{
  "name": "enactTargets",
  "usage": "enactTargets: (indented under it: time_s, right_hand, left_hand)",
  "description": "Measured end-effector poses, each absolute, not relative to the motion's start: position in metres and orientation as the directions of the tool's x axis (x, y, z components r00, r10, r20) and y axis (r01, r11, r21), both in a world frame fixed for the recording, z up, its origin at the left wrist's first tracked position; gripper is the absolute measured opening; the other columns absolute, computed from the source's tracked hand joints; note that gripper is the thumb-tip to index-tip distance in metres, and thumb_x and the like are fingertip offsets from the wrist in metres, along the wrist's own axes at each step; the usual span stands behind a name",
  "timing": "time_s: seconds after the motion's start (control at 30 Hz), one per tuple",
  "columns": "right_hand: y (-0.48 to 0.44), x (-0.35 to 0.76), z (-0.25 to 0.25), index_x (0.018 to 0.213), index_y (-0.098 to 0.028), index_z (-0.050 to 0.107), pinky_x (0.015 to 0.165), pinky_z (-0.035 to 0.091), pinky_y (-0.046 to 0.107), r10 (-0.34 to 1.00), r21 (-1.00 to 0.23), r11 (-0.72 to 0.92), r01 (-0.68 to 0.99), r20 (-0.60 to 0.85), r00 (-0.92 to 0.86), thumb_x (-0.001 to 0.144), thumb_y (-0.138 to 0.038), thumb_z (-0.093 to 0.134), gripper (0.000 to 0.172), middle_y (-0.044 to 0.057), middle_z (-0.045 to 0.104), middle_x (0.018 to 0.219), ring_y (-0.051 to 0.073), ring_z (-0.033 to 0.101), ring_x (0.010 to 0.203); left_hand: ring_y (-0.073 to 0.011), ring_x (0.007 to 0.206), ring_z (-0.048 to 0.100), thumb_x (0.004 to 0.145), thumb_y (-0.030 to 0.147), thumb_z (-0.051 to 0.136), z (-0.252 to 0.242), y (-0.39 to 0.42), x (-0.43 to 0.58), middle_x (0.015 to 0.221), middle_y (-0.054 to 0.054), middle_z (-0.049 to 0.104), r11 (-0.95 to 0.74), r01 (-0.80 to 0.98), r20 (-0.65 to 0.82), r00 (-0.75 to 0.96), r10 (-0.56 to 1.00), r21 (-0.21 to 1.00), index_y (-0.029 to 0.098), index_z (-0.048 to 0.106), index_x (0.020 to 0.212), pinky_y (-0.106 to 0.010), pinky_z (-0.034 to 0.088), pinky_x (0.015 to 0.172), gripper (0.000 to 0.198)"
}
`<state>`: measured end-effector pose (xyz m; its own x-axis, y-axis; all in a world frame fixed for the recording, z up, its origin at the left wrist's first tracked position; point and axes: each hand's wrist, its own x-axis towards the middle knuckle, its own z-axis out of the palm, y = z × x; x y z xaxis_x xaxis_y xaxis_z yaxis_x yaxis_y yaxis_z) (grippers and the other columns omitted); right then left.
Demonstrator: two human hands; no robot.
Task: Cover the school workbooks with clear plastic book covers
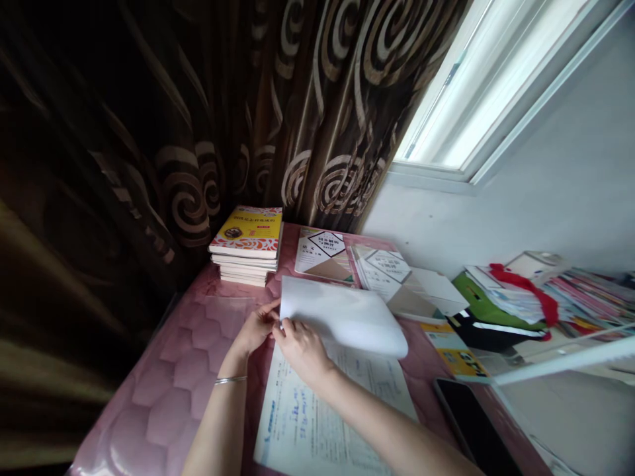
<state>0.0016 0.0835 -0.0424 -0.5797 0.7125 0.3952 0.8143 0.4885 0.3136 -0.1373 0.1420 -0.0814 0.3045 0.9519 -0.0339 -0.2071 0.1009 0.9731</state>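
Note:
A white paper sheet [337, 311] is folded over on itself, its curved bend facing right. Beneath it lies a printed worksheet [297, 423] with blue handwriting. My left hand [258, 328], a thin bracelet on its wrist, has its fingers closed at the left edge of the folded sheet. Right beside it, my right hand [303, 352] presses its bent fingers onto the same edge, near the lower left corner. The fingertips of both hands nearly meet there and partly hide the paper between them.
A stack of books [248, 244] with a yellow cover stands behind on the pink padded tabletop [173, 396]. Booklets [325, 254] lie at the back. A black phone [473, 423] rests at right, near a pile of papers [506, 297]. Dark curtains [297, 119] hang behind.

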Motion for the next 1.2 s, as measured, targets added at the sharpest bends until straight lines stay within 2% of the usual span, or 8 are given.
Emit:
enactTargets:
  time_s: [0.2, 0.33, 0.4, 0.47, 0.57, 0.8, 1.03, 1.2]
  right_hand:
    - [0.087, -0.007, -0.039, 0.092, -0.018, 0.065, 0.06, 0.049, 0.029, 0.693, 0.349, 0.48, 0.805, 0.412, -0.592, 0.087, -0.01, 0.049, 0.019, 0.009, 0.065, 0.095, 0.019, 0.06, 0.073]
    - [0.087, -0.011, -0.039, 0.087, -0.018, 0.064, 0.059, 0.051, 0.029, 0.729, 0.313, 0.474, 0.823, 0.385, -0.566, 0.087, -0.01, 0.049, 0.017, 0.008, 0.064, 0.087, 0.019, 0.06, 0.074]
    - [0.087, -0.012, -0.041, 0.086, -0.017, 0.064, 0.059, 0.051, 0.029, 0.751, 0.288, 0.481, 0.828, 0.351, -0.559, 0.086, -0.009, 0.049, 0.017, 0.009, 0.064, 0.083, 0.02, 0.06, 0.074]
    - [0.086, -0.012, -0.044, 0.09, -0.015, 0.065, 0.058, 0.052, 0.03, 0.763, 0.269, 0.493, 0.828, 0.324, -0.559, 0.085, -0.008, 0.05, 0.017, 0.01, 0.065, 0.082, 0.022, 0.06, 0.077]
    - [0.081, -0.01, -0.05, 0.101, -0.013, 0.065, 0.06, 0.053, 0.031, 0.765, 0.266, 0.496, 0.827, 0.316, -0.561, 0.085, -0.007, 0.052, 0.022, 0.014, 0.067, 0.087, 0.023, 0.06, 0.082]
    - [0.073, -0.007, -0.059, 0.109, -0.012, 0.065, 0.068, 0.056, 0.037, 0.781, 0.294, 0.446, 0.846, 0.334, -0.528, 0.087, -0.011, 0.05, 0.027, 0.021, 0.067, 0.109, 0.027, 0.063, 0.09]
    - [0.078, -0.007, -0.062, 0.113, -0.01, 0.065, 0.067, 0.057, 0.039, 0.799, 0.284, 0.466, 0.838, 0.272, -0.536, 0.088, -0.008, 0.046, 0.032, 0.025, 0.065, 0.113, 0.03, 0.066, 0.093]
    - [0.081, -0.006, -0.067, 0.115, -0.008, 0.064, 0.07, 0.058, 0.041, 0.803, 0.238, 0.491, 0.838, 0.249, -0.541, 0.087, -0.007, 0.046, 0.033, 0.027, 0.064, 0.115, 0.033, 0.065, 0.1]
  left_hand:
    - [-0.0112, 0.065, 0.057, 0.058, 0.011, 0.064, -0.075, 0.138, -0.137, 0.068, 0.003, 0.064, 0.061, -0.185, -0.006, 0.287, 0.958, 0.981, 0.014, 0.063, 0.121, -0.024, 0.046, 0.071, 0.063]
    - [-0.0169, 0.075, 0.062, 0.062, 0.009, 0.061, -0.071, 0.136, -0.137, 0.077, -0.002, 0.07, -0.003, -0.146, 0.056, 0.358, 0.932, 0.989, 0.013, 0.063, 0.118, -0.029, 0.049, 0.074, 0.057]
    - [-0.0188, 0.078, 0.064, 0.061, 0.008, 0.06, -0.071, 0.137, -0.138, 0.08, -0.005, 0.071, 0.002, -0.126, 0.049, 0.397, 0.916, 0.992, 0.011, 0.064, 0.115, -0.028, 0.05, 0.072, 0.054]
    - [-0.0182, 0.073, 0.064, 0.059, 0.007, 0.06, -0.074, 0.138, -0.14, 0.076, -0.005, 0.071, 0.054, -0.078, -0.017, 0.405, 0.914, 0.995, 0.009, 0.063, 0.112, -0.025, 0.048, 0.065, 0.053]
    - [-0.0169, 0.065, 0.064, 0.053, 0.004, 0.059, -0.08, 0.139, -0.142, 0.069, -0.002, 0.069, 0.158, 0.009, -0.152, 0.318, 0.936, 0.987, 0.009, 0.059, 0.108, -0.022, 0.045, 0.055, 0.055]
    - [-0.0198, 0.073, 0.068, 0.056, 0.009, 0.064, -0.084, 0.138, -0.142, 0.072, -0.005, 0.07, 0.231, 0.2, -0.26, 0.135, 0.956, 0.952, 0.014, 0.053, 0.087, -0.024, 0.049, 0.062, 0.033]
    - [-0.0191, 0.071, 0.066, 0.054, 0.009, 0.065, -0.085, 0.141, -0.145, 0.067, -0.003, 0.067, 0.291, 0.157, -0.32, 0.212, 0.923, 0.944, 0.015, 0.055, 0.081, -0.025, 0.047, 0.06, 0.03]
    - [-0.0173, 0.068, 0.064, 0.052, 0.011, 0.064, -0.088, 0.143, -0.146, 0.069, -0.003, 0.066, 0.252, 0.138, -0.282, 0.285, 0.916, 0.958, 0.012, 0.059, 0.084, -0.025, 0.047, 0.061, 0.032]
